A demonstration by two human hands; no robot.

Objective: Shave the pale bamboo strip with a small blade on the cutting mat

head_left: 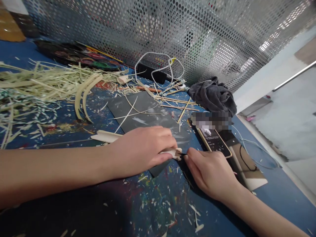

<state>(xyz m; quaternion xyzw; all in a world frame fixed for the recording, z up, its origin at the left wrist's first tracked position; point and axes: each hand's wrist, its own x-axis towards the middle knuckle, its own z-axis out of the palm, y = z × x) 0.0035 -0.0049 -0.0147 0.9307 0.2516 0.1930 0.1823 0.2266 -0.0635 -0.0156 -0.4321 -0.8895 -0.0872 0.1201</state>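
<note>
My left hand is closed around a pale piece of wood or bamboo, whose carved, uneven end sticks out past the thumb. To the left of the wrist a pale split strip shows; I cannot tell whether it is the same piece. Between the pinched fingers of my right hand is a thin dark pointed tool, its tip at the carved end. Most of the tool is hidden in the fingers. Beneath the left hand lies a dark grey sheet with pale dust on it.
A lit phone lies right of my hands, by a grey cloth. Thin shavings heap at the left, near a paint palette. Loose sticks and a white cable lie before a perforated metal panel.
</note>
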